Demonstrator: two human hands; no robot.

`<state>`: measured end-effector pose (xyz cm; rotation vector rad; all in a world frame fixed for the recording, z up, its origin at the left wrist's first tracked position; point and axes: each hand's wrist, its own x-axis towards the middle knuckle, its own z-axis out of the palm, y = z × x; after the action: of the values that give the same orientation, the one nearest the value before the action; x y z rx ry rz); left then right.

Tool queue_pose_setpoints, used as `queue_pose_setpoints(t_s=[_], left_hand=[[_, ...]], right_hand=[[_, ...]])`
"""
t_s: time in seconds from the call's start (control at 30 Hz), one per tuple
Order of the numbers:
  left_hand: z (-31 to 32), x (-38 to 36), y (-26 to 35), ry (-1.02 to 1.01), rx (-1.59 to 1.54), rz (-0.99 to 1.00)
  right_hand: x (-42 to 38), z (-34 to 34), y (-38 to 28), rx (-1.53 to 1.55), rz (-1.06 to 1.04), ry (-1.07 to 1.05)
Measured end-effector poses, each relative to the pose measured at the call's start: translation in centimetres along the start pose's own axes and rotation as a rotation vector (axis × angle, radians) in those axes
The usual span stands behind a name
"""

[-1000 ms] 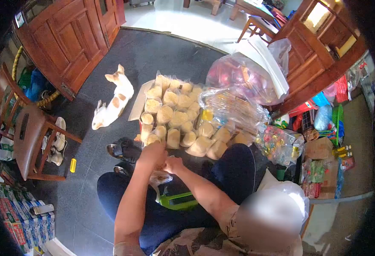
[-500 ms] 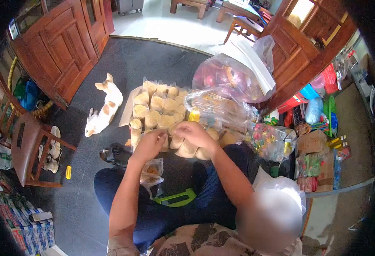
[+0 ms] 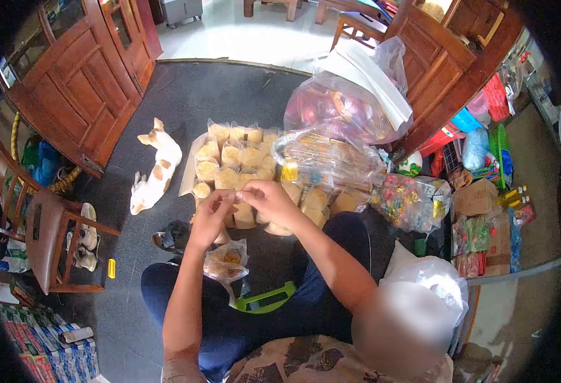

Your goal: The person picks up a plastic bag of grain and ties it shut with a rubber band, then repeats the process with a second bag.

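My left hand and my right hand meet at the fingertips above several clear plastic bags of tan, grainy contents. Both are pinched, and whatever is between the fingers is too small to make out. The filled bags stand close together in rows on a flattened cardboard sheet. My wrists and fingers cover some of the nearest bags. Nearer my lap, a small plastic bag with brownish contents lies beside a green plastic handle-like piece.
A white and tan dog lies at the left, near a wooden chair. Bundled sticks in plastic and a large clear bag lie to the right. A black shoe sits by my left knee. Toothpaste-like boxes are stacked lower left.
My hands have drawn together until the fingertips meet, the right one shifting left. The whole view has tilted slightly. The bags and the dog stay in place.
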<state>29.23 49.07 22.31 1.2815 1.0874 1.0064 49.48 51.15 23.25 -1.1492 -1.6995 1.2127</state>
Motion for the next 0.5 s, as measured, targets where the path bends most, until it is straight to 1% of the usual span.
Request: queue_pose_setpoints(t_s=[0.13,0.23,0.33,0.43,0.5], left_hand=[[0.0,-0.3,0.6,0.064,0.023,0.025],[0.0,-0.5,1.5,0.1,0.093,-0.004],[0.1,-0.9,3.0,0.159,0.273,-0.003],[0.5,-1.0,3.0,0.266,0.461,0.138],[0.4,-1.0,2.7,0.276,0.497,0.198]], right_hand=[[-0.1,0.7,-0.1,0.111,0.005,-0.005],[-0.2,0.9,-0.5,0.161,0.016,-0.011],[-0.1,1.2,-0.5,0.185,-0.01,0.021],[0.2,1.4,0.1,0.131,-0.036,0.054],[0.2,1.6,0.2,0.08,-0.048,0.078]])
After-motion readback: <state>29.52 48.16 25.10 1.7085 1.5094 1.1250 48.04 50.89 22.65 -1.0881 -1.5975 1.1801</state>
